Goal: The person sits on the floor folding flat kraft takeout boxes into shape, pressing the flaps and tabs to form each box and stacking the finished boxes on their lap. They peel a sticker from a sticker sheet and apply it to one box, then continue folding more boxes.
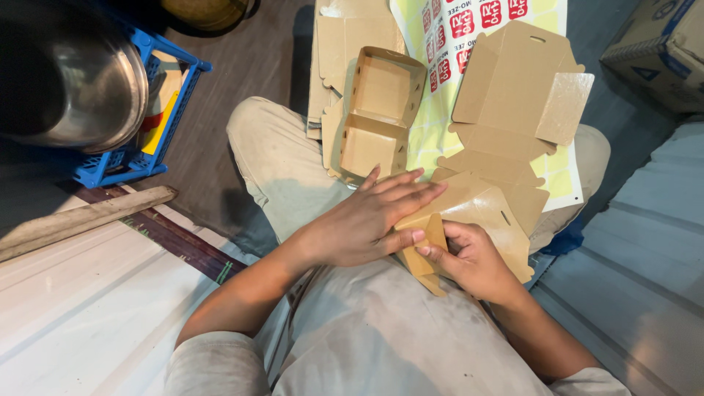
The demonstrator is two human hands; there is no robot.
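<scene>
From the head camera I look down on my own lap, and both of my hands are on a half-folded brown cardboard box (480,213) resting on my thighs near the middle of the view. My left hand (367,224) lies flat across the box's left side, fingers stretched out and close together, palm down, pressing on the cardboard rather than gripping it. My right hand (469,260) is curled around the near edge of the same box, its thumb and fingers pinching a folded flap, so it is closed on the cardboard. Just beyond the box, farther from me, an unfolded flat box blank (517,84) lies open with its flaps spread, over a yellow sheet of stickers (440,37) with red and white labels. To the left of that blank sits an already assembled open box (378,110), its two compartments facing up, on a stack of more flat cardboard. Far left, a blue plastic crate (169,110) stands on the floor with a large shiny metal pot (81,73) beside it, and a wooden plank (81,216) lies nearer. At the far right corner is a cardboard carton (660,48).
</scene>
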